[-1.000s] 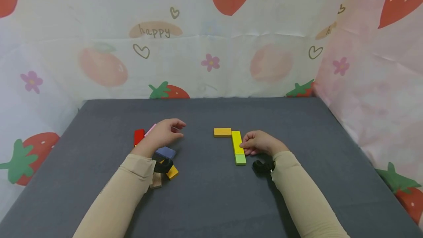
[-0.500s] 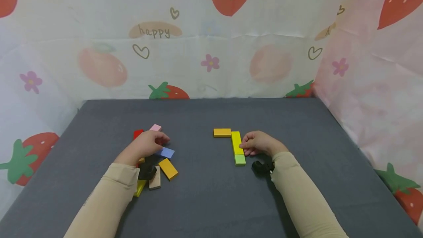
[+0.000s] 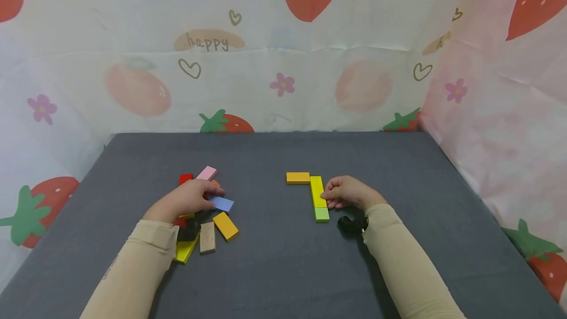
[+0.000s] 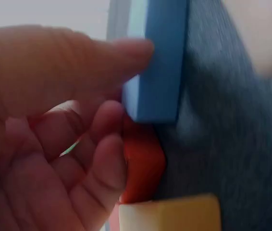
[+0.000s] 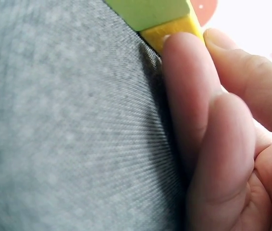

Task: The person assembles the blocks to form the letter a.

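Observation:
In the head view, my left hand (image 3: 188,198) reaches over loose coloured wooden blocks. In the left wrist view its thumb overlaps the side of a blue block (image 4: 162,82); the other fingers bend near an orange-red block (image 4: 145,163), with a gap between thumb and fingers. The blue block (image 3: 221,204) lies on the table. To the right, my right hand (image 3: 352,192) holds a yellow block (image 3: 317,191) between thumb and fingers. That block meets a light green block (image 3: 322,214) at its near end and an orange-yellow block (image 3: 298,177) at its far end.
Around the left hand lie a pink block (image 3: 206,173), a red block (image 3: 186,178), an orange-yellow block (image 3: 226,226), a plain wood block (image 3: 207,238) and a yellow block (image 3: 186,250). A grey cloth (image 3: 274,270) covers the table; printed curtains (image 3: 310,87) stand behind.
My left hand has drawn back leftward and down over the loose blocks, uncovering the pink, plain wood and orange-yellow ones. The right hand and its row of blocks stay put.

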Demonstrator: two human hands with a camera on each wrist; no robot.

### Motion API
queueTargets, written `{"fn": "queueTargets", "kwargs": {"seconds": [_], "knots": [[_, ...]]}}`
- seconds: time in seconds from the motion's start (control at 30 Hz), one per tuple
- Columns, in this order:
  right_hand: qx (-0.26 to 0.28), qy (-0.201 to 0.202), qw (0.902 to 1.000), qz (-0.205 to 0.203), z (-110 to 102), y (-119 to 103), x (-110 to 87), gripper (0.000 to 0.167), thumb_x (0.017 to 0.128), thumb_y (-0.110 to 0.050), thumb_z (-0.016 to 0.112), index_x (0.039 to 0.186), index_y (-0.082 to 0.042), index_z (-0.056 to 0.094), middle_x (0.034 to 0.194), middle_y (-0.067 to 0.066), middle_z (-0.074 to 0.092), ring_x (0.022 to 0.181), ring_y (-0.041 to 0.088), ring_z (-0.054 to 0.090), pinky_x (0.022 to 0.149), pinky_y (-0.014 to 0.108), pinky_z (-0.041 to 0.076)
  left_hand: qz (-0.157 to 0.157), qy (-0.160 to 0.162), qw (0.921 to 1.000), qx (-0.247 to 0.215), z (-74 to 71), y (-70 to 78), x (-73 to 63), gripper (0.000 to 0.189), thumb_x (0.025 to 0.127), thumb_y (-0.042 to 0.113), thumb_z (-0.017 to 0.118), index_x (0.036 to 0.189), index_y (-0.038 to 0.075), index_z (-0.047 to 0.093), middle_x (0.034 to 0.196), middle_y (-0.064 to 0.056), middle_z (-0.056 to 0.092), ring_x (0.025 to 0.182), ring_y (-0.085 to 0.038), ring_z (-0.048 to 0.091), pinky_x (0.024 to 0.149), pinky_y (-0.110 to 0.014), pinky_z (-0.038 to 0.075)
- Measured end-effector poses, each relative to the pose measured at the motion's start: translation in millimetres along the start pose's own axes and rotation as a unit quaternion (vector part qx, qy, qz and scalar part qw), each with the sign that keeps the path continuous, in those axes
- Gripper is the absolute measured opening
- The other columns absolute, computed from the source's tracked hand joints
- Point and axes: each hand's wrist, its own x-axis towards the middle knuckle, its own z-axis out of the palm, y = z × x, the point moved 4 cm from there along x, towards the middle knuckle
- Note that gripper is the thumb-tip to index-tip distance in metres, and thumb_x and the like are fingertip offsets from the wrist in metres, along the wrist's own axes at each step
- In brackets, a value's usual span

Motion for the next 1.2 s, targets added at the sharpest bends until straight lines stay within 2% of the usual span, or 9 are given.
{"fn": "queueTargets", "kwargs": {"seconds": [0.2, 0.37, 0.5, 0.67, 0.93, 1.07, 1.2], "knots": [[0.000, 0.000, 1.0000, 0.001, 0, -1, -0.7, 0.024, 0.080, -0.026, 0.070, 0.088, -0.006, 0.060, 0.073, 0.006, 0.064, 0.060, 0.014, 0.060, 0.054, 0.023, 0.047, 0.006, -0.009, 0.9997, 0.024, -1.5, -2.2, 1.0, 0.032, 0.081, 0.011, 0.067, 0.113, 0.010, 0.066, 0.096, 0.000, 0.059, 0.078, -0.015, 0.051, 0.071, -0.029, 0.047], [0.000, -0.002, 1.0000, 0.003, -1, 0, 0.9, 0.024, 0.079, -0.027, 0.070, 0.088, -0.006, 0.060, 0.074, 0.006, 0.064, 0.061, 0.014, 0.061, 0.055, 0.023, 0.047, 0.004, -0.009, 0.9998, 0.019, -2.5, -1.2, 0.8, 0.023, 0.079, 0.011, 0.070, 0.102, 0.012, 0.068, 0.092, 0.001, 0.059, 0.078, -0.015, 0.052, 0.072, -0.030, 0.048], [0.002, -0.002, 1.0000, 0.005, 0, 0, 1.5, 0.025, 0.079, -0.026, 0.070, 0.088, -0.006, 0.060, 0.074, 0.006, 0.064, 0.061, 0.014, 0.061, 0.055, 0.023, 0.047, 0.002, -0.007, 0.9997, 0.022, -2.5, 0.1, -1.1, 0.020, 0.078, 0.011, 0.071, 0.095, 0.017, 0.065, 0.087, 0.002, 0.059, 0.076, -0.016, 0.052, 0.071, -0.030, 0.048], [0.000, 0.001, 1.0000, 0.006, 0, 1, 1.3, 0.025, 0.079, -0.026, 0.070, 0.088, -0.006, 0.060, 0.073, 0.006, 0.064, 0.060, 0.014, 0.061, 0.054, 0.023, 0.047, -0.002, -0.002, 0.9993, 0.036, -2.6, 2.0, -1.2, 0.021, 0.078, 0.012, 0.072, 0.095, 0.017, 0.062, 0.086, 0.003, 0.059, 0.077, -0.015, 0.052, 0.072, -0.030, 0.048], [0.002, -0.007, 1.0000, 0.006, -1, 1, 2.6, 0.024, 0.079, -0.026, 0.070, 0.088, -0.006, 0.061, 0.074, 0.006, 0.064, 0.061, 0.014, 0.061, 0.055, 0.023, 0.047, 0.027, -0.001, 0.9973, 0.069, -0.8, 7.6, 1.4, 0.009, 0.079, 0.014, 0.070, 0.084, 0.013, 0.062, 0.077, 0.003, 0.055, 0.071, -0.014, 0.049, 0.068, -0.029, 0.044], [0.000, -0.007, 0.9999, 0.007, -1, 1, 2.9, 0.024, 0.079, -0.026, 0.070, 0.088, -0.006, 0.060, 0.074, 0.006, 0.065, 0.061, 0.014, 0.061, 0.055, 0.023, 0.047, 0.020, 0.000, 0.9979, 0.062, 0.5, 10.6, 5.0, 0.009, 0.082, 0.018, 0.067, 0.087, 0.015, 0.061, 0.079, 0.004, 0.056, 0.072, -0.014, 0.050, 0.069, -0.029, 0.045], [0.002, -0.008, 0.9999, 0.008, -2, 2, 3.0, 0.024, 0.079, -0.026, 0.070, 0.088, -0.006, 0.060, 0.074, 0.006, 0.064, 0.060, 0.014, 0.061, 0.055, 0.023, 0.047, 0.027, 0.021, 0.9979, 0.055, -0.8, 18.2, 10.6, 0.009, 0.084, 0.019, 0.066, 0.090, 0.016, 0.062, 0.080, 0.004, 0.058, 0.071, -0.014, 0.051, 0.068, -0.029, 0.046]]}}
